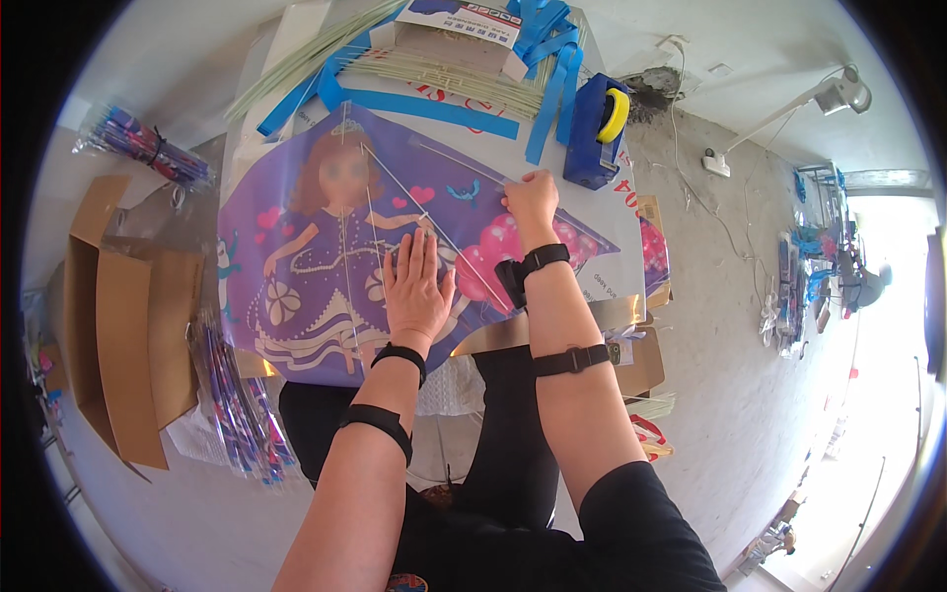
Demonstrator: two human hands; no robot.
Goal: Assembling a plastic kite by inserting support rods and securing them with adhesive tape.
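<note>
a: where does the purple printed sheet [296, 232] lie?

b: flat on the pale work surface [610, 283], right before the person, with a slanting rod [395, 182] across its right part.

a: why is the left hand [418, 291] spread there?

b: it rests palm down on the sheet, fingers straight and loosely side by side, tips by the slanting rod. probably that flat pressure steadies the slippery film.

a: and the right hand [533, 200]?

b: its fingers are curled in at the sheet's upper right edge. i cannot tell whether they pinch anything, since the hand itself hides it.

a: the blue tape dispenser [590, 138]?

b: it stands just beyond the right hand, likely for easy reach. the blue strips [424, 116] and pale sticks [454, 83] lie at the far end, perhaps to give the sheet room.
</note>
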